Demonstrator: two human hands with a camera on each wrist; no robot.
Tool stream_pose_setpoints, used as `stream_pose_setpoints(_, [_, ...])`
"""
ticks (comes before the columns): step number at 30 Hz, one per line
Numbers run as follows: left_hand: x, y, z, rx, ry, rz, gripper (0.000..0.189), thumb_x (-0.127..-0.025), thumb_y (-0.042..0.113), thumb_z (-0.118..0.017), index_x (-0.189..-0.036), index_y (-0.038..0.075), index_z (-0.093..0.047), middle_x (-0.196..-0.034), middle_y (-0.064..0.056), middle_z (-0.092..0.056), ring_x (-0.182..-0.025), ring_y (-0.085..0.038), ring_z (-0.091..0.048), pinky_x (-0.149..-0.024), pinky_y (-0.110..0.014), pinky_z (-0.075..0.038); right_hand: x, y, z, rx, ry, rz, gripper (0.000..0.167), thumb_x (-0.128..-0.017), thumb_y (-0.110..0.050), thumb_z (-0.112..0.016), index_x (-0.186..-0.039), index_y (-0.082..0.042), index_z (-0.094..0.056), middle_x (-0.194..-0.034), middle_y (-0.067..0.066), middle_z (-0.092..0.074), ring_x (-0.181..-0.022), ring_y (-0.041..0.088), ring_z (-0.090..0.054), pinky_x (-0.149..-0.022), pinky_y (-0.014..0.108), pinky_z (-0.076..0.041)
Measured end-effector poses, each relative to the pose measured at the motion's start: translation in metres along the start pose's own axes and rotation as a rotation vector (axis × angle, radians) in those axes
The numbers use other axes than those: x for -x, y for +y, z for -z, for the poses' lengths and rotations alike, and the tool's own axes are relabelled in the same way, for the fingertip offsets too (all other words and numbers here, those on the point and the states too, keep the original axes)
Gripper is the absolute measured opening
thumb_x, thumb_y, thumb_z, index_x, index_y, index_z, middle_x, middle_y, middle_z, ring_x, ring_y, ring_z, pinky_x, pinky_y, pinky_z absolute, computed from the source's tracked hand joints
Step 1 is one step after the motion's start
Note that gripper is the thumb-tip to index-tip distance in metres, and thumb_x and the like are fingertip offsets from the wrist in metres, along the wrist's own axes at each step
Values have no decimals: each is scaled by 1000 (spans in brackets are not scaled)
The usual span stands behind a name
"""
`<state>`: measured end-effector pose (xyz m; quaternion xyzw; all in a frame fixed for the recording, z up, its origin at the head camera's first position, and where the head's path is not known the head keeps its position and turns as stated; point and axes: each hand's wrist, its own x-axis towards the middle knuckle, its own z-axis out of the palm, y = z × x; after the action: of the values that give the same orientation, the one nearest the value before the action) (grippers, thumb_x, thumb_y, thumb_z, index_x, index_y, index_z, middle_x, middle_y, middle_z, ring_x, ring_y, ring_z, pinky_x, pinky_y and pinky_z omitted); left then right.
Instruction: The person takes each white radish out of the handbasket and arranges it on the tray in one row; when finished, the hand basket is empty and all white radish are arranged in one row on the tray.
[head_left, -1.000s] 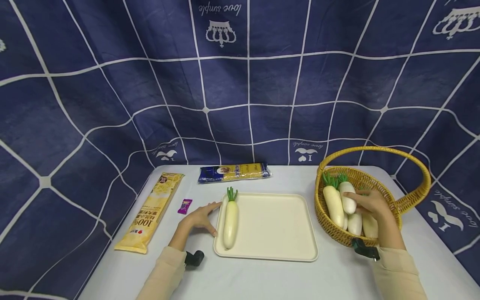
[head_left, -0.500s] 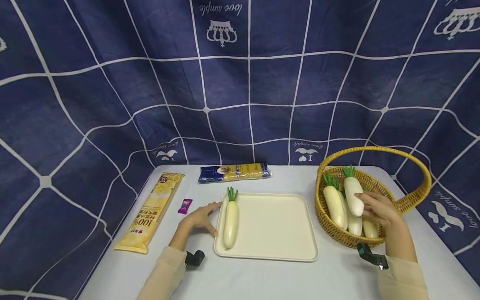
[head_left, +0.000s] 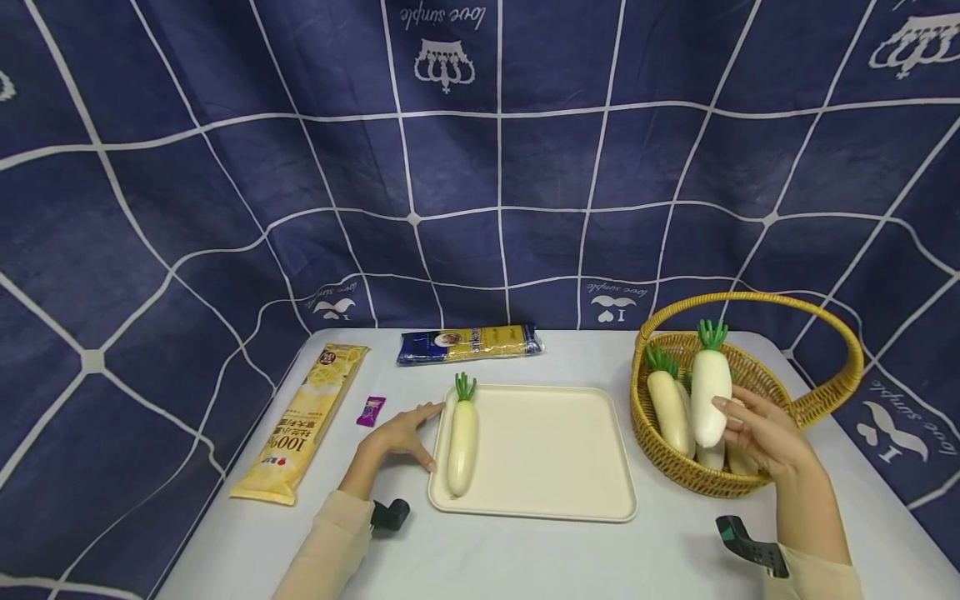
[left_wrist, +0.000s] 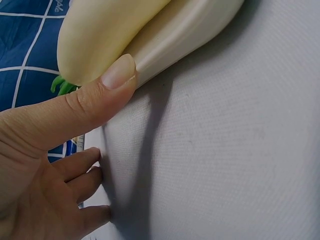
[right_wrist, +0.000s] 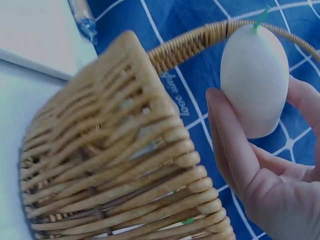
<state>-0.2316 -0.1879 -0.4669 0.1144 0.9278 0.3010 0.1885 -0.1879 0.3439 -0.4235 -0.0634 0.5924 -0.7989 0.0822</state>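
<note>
My right hand (head_left: 767,429) pinches a white radish (head_left: 709,398) with green leaves, lifted over the wicker basket (head_left: 660,462). In the right wrist view the same radish (right_wrist: 255,80) sits between thumb and fingers, its blunt end toward the camera. Several more radishes, one of them a pale radish (head_left: 670,410), lie inside the basket. My left hand (head_left: 397,437) rests at the left rim of a cream tray (head_left: 551,450), fingers spread. On that tray lies one yellowish radish (head_left: 462,450), leaves pointing away. The left wrist view has the thumb (left_wrist: 117,75) against the tray's edge.
A long yellow pasta packet (head_left: 303,425) lies on the left of the white table (head_left: 525,558). Near it is a small purple wrapped sweet (head_left: 371,411). A blue-and-yellow pasta packet (head_left: 471,344) lies behind the tray. The basket's tall handle (head_left: 843,358) arches at the right.
My right hand has raised the white radish out of the pile and drawn it slightly right and toward me, turning it more upright. My left hand has stayed at the tray.
</note>
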Motion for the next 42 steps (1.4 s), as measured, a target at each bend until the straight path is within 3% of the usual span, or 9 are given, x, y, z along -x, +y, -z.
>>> stream_pose_setpoints(2, [0, 0, 0, -1, 0, 2, 108, -51, 15, -91, -144, 8, -37, -149, -24, -28, -138, -43, -21, -112, -59, -18, 4, 1, -4, 15, -22, 8, 36, -95, 3, -45, -124, -18, -47, -104, -1, -66, -89, 17, -68, -73, 30, -58])
stream_pose_setpoints(4, [-1, 0, 0, 4, -3, 7, 108, -51, 16, -91, -145, 9, -37, -150, -23, -27, -138, -43, -21, -112, -58, -18, 8, 2, -8, 75, -38, 2, 53, -94, 3, -46, -141, -13, -27, -106, -3, -65, -93, 17, -68, -75, 30, -58])
stream_pose_setpoints(7, [-1, -1, 0, 6, -3, 13, 109, -51, 16, -91, -145, 10, -36, -150, -23, -27, -138, -42, -21, -112, -58, -18, 14, 3, -13, 180, -27, -27, 75, -93, 1, -50, -149, -3, 1, -107, -7, -62, -93, 16, -67, -71, 25, -58])
stream_pose_setpoints(9, [-1, -1, 0, 10, -3, 16, 109, -51, 16, -91, -145, 10, -36, -150, -22, -27, -139, -42, -21, -112, -58, -18, 18, 4, -17, 241, -18, -34, 83, -91, 1, -52, -148, 0, 8, -107, -8, -60, -93, 15, -67, -71, 26, -57])
stream_pose_setpoints(17, [0, -1, 1, 14, 5, 8, 109, -51, 15, -91, -144, 9, -37, -150, -24, -27, -138, -44, -21, -112, -58, -18, 30, 11, -29, 257, -86, 32, 88, -88, 7, -53, -149, -5, 10, -114, -7, -55, -100, 12, -63, -77, 34, -58])
stream_pose_setpoints(26, [0, 0, 1, 14, 6, 13, 108, -50, 15, -91, -144, 10, -37, -150, -23, -27, -138, -44, -21, -111, -60, -17, 35, 18, -48, 241, -242, 60, 75, -86, 11, -52, -141, -31, -22, -114, 0, -58, -98, 16, -64, -75, 37, -58])
stream_pose_setpoints(29, [1, 0, 1, 14, 5, 14, 108, -50, 15, -91, -144, 10, -37, -150, -23, -27, -138, -44, -21, -111, -60, -17, 33, 23, -55, 220, -291, 63, 75, -85, 12, -53, -139, -33, -26, -114, 2, -58, -98, 17, -64, -77, 36, -58])
stream_pose_setpoints(35, [2, 1, 2, 15, 2, 13, 108, -51, 14, -91, -145, 9, -37, -150, -24, -26, -138, -44, -20, -112, -60, -16, 24, 37, -69, 171, -387, 77, 78, -84, 14, -53, -142, -27, -22, -117, 7, -57, -97, 20, -65, -81, 32, -56])
stream_pose_setpoints(42, [1, 1, 0, 17, 4, 6, 108, -51, 15, -91, -144, 9, -37, -150, -23, -28, -138, -44, -21, -111, -60, -17, 11, 50, -89, 170, -412, 72, 88, -82, 13, -57, -147, 2, 1, -121, 10, -54, -93, 23, -66, -83, 32, -55])
